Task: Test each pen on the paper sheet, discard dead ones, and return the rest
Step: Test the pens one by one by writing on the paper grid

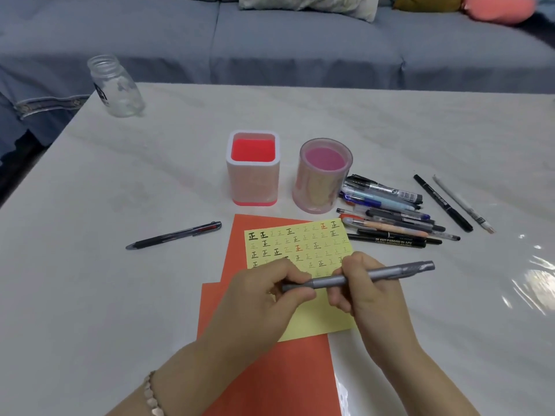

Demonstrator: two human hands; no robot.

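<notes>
A grey pen [387, 273] lies level above the yellow paper sheet [315, 321], gripped by both hands. My left hand [267, 298] pinches its tip end. My right hand [368, 291] wraps its middle, with the clip end sticking out to the right. The sheet carries rows of small written marks and rests on orange sheets [288, 373]. A square pink holder [253, 168] and a round clear holder [322, 175] stand behind the sheet; both look empty. A pile of pens [393, 214] lies right of the round holder. One black pen [174, 235] lies alone on the left.
A clear glass jar [115, 85] stands at the table's far left corner. Two more pens [453, 204] lie apart at the right of the pile. The white table [120, 295] has a glossy cover, with a grey sofa [300, 40] behind it.
</notes>
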